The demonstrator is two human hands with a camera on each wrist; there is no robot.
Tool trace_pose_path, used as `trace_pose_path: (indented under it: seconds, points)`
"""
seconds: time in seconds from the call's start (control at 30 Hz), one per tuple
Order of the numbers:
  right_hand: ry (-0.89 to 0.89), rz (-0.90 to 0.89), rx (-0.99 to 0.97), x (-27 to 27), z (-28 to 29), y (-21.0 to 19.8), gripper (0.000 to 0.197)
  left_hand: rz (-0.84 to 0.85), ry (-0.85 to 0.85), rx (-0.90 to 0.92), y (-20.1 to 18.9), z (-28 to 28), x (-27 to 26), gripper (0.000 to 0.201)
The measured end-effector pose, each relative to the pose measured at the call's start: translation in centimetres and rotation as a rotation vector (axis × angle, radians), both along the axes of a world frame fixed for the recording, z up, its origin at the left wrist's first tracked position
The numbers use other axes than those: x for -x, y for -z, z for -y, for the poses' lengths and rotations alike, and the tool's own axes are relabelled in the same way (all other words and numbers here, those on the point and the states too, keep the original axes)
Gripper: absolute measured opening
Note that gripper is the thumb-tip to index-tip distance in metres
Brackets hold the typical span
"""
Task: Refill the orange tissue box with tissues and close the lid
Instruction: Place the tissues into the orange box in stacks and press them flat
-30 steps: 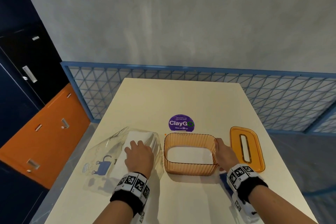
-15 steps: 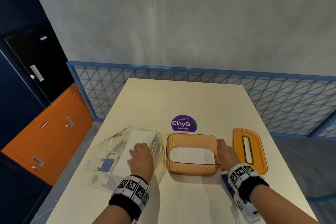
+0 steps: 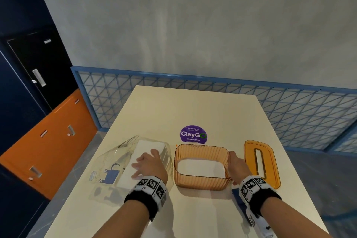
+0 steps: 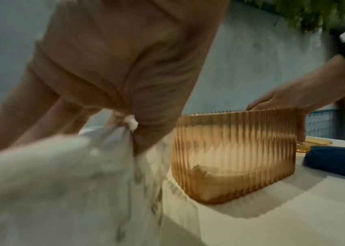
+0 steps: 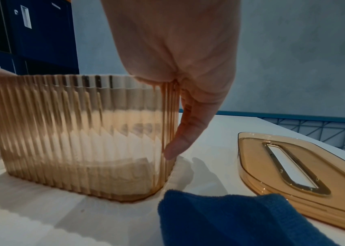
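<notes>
The orange ribbed tissue box (image 3: 201, 181) stands open near the table's front, a thin layer of tissues on its floor (image 5: 125, 171). My right hand (image 3: 232, 162) pinches its right wall, thumb (image 5: 180, 136) outside and fingers over the rim. The orange lid (image 3: 251, 162), with a slot in it, lies flat to the right of the box. Left of the box lies a white tissue stack (image 3: 143, 147) inside a clear plastic wrapper (image 3: 116, 158). My left hand (image 3: 146, 164) lies on top of the stack, fingers curled over it; the left wrist view is blurred.
A folded blue cloth (image 5: 219, 216) lies under my right wrist, at the box's near right corner. A purple ClayGo sticker (image 3: 193, 134) sits on the cream table (image 3: 193, 110) behind the box. A blue mesh fence (image 3: 289, 106) runs beyond the far edge.
My left hand's fingers have spread and turned leftward over the tissue stack, and the wrapper has shifted slightly. The right hand stays on the box wall.
</notes>
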State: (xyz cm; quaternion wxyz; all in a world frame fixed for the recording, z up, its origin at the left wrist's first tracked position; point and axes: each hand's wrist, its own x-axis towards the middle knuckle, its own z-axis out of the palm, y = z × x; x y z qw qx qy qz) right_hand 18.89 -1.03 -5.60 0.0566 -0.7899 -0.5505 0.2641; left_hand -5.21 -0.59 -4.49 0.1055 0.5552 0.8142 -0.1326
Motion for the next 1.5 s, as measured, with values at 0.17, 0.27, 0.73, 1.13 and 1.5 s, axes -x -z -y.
trace_pose_path:
  seconds: [0.17,0.27,0.73,1.13,1.5]
  points:
    - [-0.031,0.040,0.011,-0.2,-0.3,0.3,0.027,-0.033,0.082,-0.088,-0.1,-0.2,1.1,0.049]
    - [-0.053,0.068,0.025,-0.3,-0.4,0.3,0.029,0.034,0.048,-0.108,-0.7,-0.2,1.4,0.048]
    - [-0.052,-0.826,0.072,10.0,-2.1,-10.8,0.053,0.143,0.403,-0.687,-5.4,2.9,4.3,0.034]
    - [-0.195,-1.065,0.051,15.5,-5.5,-11.3,0.048,1.370,-0.258,-0.797,-3.9,3.9,9.3,0.053]
    - [-0.268,-1.087,-0.113,16.2,-4.5,-8.4,0.028,1.433,-0.342,-0.790,-4.0,2.1,11.3,0.044]
